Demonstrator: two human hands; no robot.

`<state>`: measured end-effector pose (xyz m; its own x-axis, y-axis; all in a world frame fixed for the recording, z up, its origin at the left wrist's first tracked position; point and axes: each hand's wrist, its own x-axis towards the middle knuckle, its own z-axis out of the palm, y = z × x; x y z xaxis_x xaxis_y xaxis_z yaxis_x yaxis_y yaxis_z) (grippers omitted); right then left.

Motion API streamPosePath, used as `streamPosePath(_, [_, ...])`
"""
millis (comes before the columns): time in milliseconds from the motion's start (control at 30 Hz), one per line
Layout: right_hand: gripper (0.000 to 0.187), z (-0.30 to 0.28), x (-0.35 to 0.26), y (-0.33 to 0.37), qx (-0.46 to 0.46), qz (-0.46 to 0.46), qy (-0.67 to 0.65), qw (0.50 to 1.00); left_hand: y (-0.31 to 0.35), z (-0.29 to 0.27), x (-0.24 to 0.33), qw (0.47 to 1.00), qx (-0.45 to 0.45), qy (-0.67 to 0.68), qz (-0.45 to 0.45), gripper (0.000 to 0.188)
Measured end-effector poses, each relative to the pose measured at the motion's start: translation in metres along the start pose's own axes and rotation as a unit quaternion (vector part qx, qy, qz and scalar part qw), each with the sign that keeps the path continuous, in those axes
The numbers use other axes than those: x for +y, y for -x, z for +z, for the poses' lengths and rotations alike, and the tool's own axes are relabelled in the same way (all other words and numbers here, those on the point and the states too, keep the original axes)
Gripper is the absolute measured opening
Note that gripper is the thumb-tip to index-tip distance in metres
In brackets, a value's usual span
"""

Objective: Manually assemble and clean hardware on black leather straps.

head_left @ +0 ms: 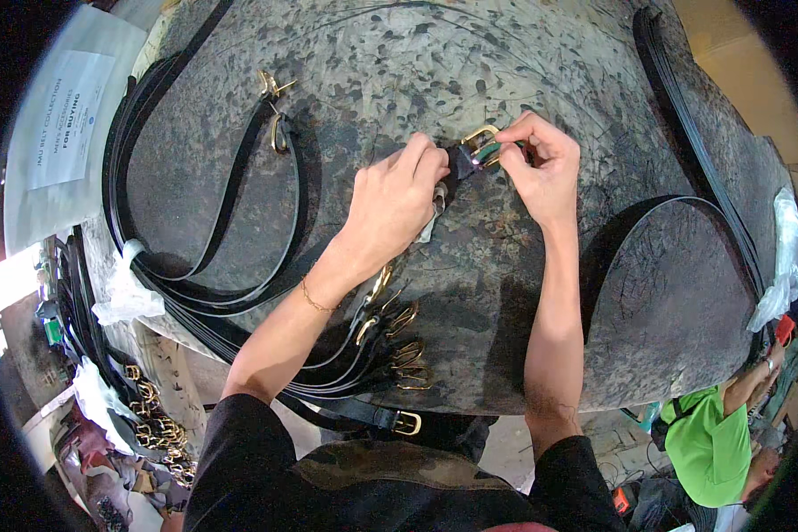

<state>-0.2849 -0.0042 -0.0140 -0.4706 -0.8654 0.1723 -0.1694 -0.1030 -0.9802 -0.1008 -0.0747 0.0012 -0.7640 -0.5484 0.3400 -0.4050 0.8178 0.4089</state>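
Observation:
Near the middle of the worn table, my left hand [397,197] is closed around the end of a black belt [460,163]. A gold buckle [479,136] sits at that end, to the right of my left fingers. My right hand [545,167] pinches at the buckle with thumb and fingers; something small and green shows there, too small to name. A pale strip [432,219] hangs beneath my left hand. Much of the belt is hidden by my left hand.
Bundled black belts [199,324] curve along the left, tied with white plastic [126,293]. Gold buckles [408,353] lie near the front edge. More belts [674,97] run down the right side. A person in a green shirt [708,448] is at lower right.

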Motion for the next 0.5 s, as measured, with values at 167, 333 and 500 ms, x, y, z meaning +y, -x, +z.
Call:
streamPosePath(167, [0.003, 0.0010, -0.0014, -0.0016, -0.001, -0.004, -0.004, 1.000, 0.0004, -0.0018, -0.0033, 1.000, -0.012, 0.013, 0.006, 0.014])
streamPosePath(333, [0.004, -0.0001, 0.0013, -0.0027, 0.011, -0.002, -0.042, 0.999, -0.0008, -0.0039, -0.0024, 0.999, -0.021, 0.025, 0.000, 0.015])
streamPosePath(500, [0.004, 0.0016, 0.0011, -0.0007, -0.005, 0.002, 0.003, 1.000, 0.0016, -0.0013, -0.0036, 0.999, -0.018, 0.034, 0.005, 0.016])
